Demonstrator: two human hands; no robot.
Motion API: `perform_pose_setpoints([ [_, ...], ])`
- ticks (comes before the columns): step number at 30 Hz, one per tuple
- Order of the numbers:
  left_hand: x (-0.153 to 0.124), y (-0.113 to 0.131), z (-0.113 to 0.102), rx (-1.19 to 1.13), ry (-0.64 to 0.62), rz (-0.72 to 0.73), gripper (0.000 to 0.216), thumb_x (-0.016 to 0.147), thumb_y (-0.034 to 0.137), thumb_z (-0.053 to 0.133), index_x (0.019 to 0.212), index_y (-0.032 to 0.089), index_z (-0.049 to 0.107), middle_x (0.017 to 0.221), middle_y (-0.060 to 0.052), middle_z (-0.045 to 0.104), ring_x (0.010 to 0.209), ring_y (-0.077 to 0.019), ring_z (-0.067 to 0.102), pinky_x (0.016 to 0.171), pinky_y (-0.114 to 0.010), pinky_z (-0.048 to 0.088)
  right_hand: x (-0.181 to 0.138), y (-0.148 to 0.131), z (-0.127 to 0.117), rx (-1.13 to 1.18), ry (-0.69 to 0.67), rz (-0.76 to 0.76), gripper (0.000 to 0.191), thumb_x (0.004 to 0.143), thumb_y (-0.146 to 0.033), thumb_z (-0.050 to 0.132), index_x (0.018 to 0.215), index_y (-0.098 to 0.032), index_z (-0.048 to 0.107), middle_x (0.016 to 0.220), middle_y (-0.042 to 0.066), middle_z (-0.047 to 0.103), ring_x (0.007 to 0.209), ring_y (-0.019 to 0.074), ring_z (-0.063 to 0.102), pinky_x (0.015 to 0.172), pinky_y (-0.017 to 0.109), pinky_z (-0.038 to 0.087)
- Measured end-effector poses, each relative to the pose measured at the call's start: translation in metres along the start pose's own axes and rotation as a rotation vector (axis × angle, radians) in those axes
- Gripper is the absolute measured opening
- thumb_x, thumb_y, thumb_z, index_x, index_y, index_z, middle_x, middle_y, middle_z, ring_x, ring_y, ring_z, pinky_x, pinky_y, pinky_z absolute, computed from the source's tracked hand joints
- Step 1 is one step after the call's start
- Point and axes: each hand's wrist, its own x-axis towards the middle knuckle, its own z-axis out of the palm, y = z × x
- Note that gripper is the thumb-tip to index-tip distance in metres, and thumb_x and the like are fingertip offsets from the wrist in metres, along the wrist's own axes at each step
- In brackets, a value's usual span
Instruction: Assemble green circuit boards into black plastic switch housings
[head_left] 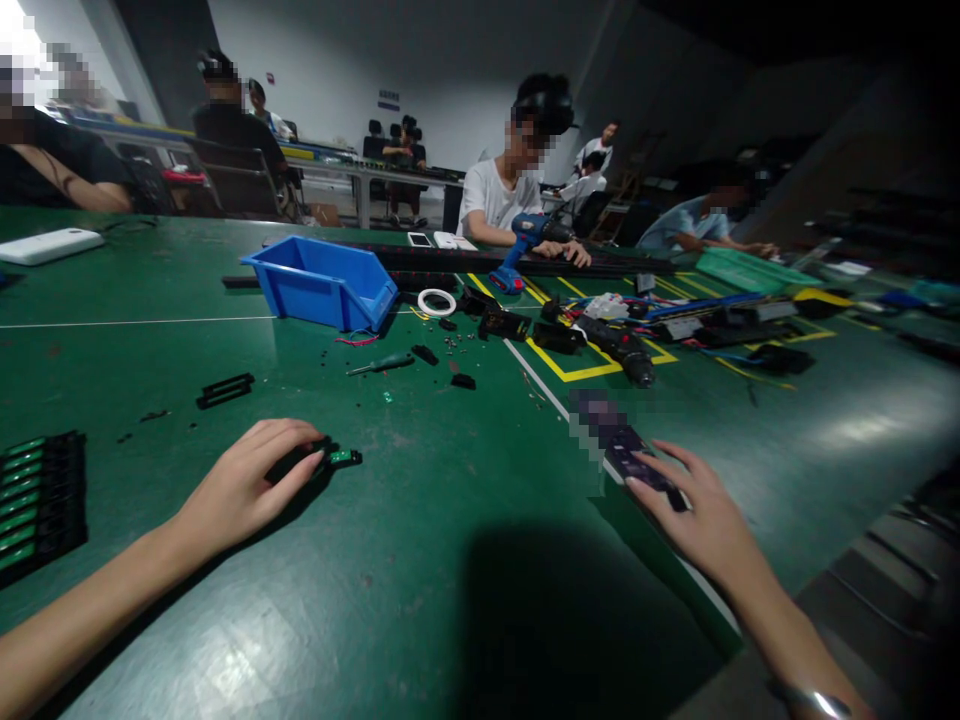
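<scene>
My left hand (259,475) is closed, thumb and fingers around the near end of a small black part with a green circuit board (345,457), low over the green table. Most of that part is hidden inside the hand. On the right, my right hand (694,505) grips a dark, flat phone (626,450), thumb on one side and fingers on the other. Its far end is pixelated. At the far left lies a black tray (64,500) with a row of green boards. Between and beyond the hands are a screwdriver (384,364) and a black frame piece (225,390).
A blue bin (322,285) stands beyond my left hand, beside a white tape ring (436,303). A blue cordless drill (517,250), a dark drill (619,345), wires and black housings crowd the back. Across the table sits a person in white (495,195).
</scene>
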Motion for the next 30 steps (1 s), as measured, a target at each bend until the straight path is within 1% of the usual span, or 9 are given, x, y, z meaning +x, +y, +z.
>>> perform_pose_setpoints([
  [2, 0.001, 0.0, 0.0, 0.0, 0.004, 0.003, 0.026, 0.098, 0.037, 0.058, 0.117, 0.021, 0.063, 0.117, -0.007, 0.067, 0.112, -0.0234, 0.061, 0.098, -0.035, 0.049, -0.001, -0.002, -0.001, 0.015, 0.025, -0.013, 0.051, 0.091, -0.064, 0.055, 0.122, -0.025, 0.068, 0.143, 0.011, 0.054, 0.129, 0.0353, 0.055, 0.113, 0.054, 0.042],
  [7, 0.001, 0.0, 0.0, 0.006, 0.015, 0.019, 0.026, 0.098, 0.037, 0.058, 0.118, 0.021, 0.063, 0.117, -0.007, 0.068, 0.111, -0.0233, 0.062, 0.097, -0.035, 0.049, 0.0, -0.005, -0.002, 0.012, 0.058, 0.018, 0.049, 0.092, -0.062, 0.056, 0.121, -0.025, 0.068, 0.137, 0.01, 0.058, 0.123, 0.0335, 0.059, 0.109, 0.052, 0.046],
  [12, 0.001, -0.001, 0.0, 0.005, 0.007, 0.021, 0.026, 0.098, 0.036, 0.059, 0.118, 0.021, 0.062, 0.117, -0.007, 0.067, 0.111, -0.0227, 0.061, 0.097, -0.035, 0.049, -0.001, -0.006, -0.001, 0.022, 0.064, 0.04, 0.047, 0.092, -0.06, 0.057, 0.123, -0.026, 0.067, 0.136, 0.009, 0.059, 0.123, 0.0323, 0.06, 0.111, 0.051, 0.044],
  [17, 0.0, 0.0, 0.0, 0.005, 0.005, 0.013, 0.026, 0.098, 0.036, 0.058, 0.118, 0.021, 0.062, 0.117, -0.007, 0.067, 0.111, -0.0235, 0.061, 0.097, -0.036, 0.049, -0.002, -0.007, -0.002, 0.017, 0.056, 0.06, 0.049, 0.092, -0.06, 0.057, 0.126, -0.026, 0.064, 0.136, 0.01, 0.059, 0.123, 0.0321, 0.059, 0.111, 0.051, 0.044],
  [24, 0.0, 0.001, -0.001, -0.003, 0.01, 0.016, 0.026, 0.098, 0.037, 0.058, 0.118, 0.021, 0.062, 0.117, -0.008, 0.067, 0.112, -0.0242, 0.061, 0.098, -0.037, 0.049, 0.002, -0.004, 0.0, 0.026, 0.058, 0.044, 0.054, 0.09, -0.062, 0.059, 0.128, -0.023, 0.063, 0.134, 0.011, 0.06, 0.122, 0.0321, 0.059, 0.111, 0.052, 0.045],
  [27, 0.001, 0.001, 0.0, -0.004, 0.008, 0.013, 0.026, 0.098, 0.037, 0.058, 0.118, 0.022, 0.062, 0.117, -0.008, 0.068, 0.111, -0.0243, 0.061, 0.098, -0.038, 0.05, 0.002, -0.006, -0.001, 0.018, 0.077, 0.066, 0.052, 0.09, -0.061, 0.059, 0.126, -0.024, 0.064, 0.132, 0.011, 0.061, 0.121, 0.0329, 0.06, 0.109, 0.053, 0.046],
  [30, 0.001, 0.001, 0.0, -0.001, 0.006, 0.009, 0.025, 0.098, 0.037, 0.058, 0.118, 0.022, 0.063, 0.117, -0.007, 0.068, 0.111, -0.0241, 0.061, 0.098, -0.037, 0.049, 0.0, -0.011, -0.005, 0.021, 0.104, 0.066, 0.044, 0.092, -0.059, 0.057, 0.118, -0.026, 0.069, 0.131, 0.009, 0.062, 0.119, 0.0332, 0.061, 0.107, 0.054, 0.047],
])
